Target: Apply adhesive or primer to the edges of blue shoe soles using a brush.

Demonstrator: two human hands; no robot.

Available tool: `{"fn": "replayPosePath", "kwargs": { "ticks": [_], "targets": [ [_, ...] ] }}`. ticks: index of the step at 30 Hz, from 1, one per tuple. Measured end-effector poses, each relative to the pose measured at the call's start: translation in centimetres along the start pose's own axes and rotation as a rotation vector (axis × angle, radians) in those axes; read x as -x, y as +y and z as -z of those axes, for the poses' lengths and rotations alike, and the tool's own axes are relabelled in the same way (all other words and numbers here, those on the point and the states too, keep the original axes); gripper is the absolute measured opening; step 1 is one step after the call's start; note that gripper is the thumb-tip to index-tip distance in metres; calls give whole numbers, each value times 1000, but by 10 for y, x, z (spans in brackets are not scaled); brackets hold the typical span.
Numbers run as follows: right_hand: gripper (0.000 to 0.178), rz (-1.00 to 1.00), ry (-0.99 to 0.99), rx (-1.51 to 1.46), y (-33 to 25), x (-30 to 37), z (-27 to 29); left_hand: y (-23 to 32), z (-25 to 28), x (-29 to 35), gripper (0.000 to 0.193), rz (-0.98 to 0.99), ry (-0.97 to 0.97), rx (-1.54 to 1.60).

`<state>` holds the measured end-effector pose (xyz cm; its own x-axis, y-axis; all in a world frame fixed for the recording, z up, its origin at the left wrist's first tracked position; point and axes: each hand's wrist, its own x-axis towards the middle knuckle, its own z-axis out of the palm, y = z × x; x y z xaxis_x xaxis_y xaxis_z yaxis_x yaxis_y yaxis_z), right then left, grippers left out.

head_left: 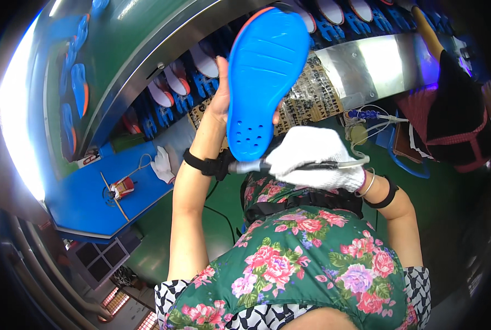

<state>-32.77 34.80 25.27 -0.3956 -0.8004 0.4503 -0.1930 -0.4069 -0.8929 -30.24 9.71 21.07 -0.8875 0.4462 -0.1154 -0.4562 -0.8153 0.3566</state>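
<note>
My bare left hand [220, 98] grips a large blue shoe insole [265, 66] by its edges, thumb along the left side and a fingertip showing at the right. The insole's blue face is towards me, with small holes at the narrow end and an orange rim at the top. My right hand [314, 157], in a white knitted glove, is closed round a slim pen-like tool [250, 166] with a pale hose [355, 163] at its back end. The blurred tool tip points left, just below the insole's holed end. Whether it touches the insole I cannot tell.
Ahead curves a line of blue holders [331, 30] carrying white-and-orange insoles [176, 81]. Taped cardboard [314, 91] covers part of the metal edge [366, 66]. At left, a blue table [86, 206] bears a glove [162, 165] and a red can [123, 188]. Another person [454, 110] is at right.
</note>
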Motion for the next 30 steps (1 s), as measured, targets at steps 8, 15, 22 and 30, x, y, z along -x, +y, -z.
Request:
{"fn": "replayPosePath", "kwargs": {
  "ticks": [8,15,22,30],
  "targets": [
    [22,89,-65,156,-4,-14,12,11,-5,-10,120,121,392,-539],
    [17,-491,359,-595,5,-10,30,55,-15,-26,99,-187,94,-253],
    [33,-314,754,-1099,17,-34,42,162,-15,-26,65,-595,-429,57],
    [27,-244,765,-1196,21,-34,41,63,-47,-3,86,-678,-84,279]
  ]
}}
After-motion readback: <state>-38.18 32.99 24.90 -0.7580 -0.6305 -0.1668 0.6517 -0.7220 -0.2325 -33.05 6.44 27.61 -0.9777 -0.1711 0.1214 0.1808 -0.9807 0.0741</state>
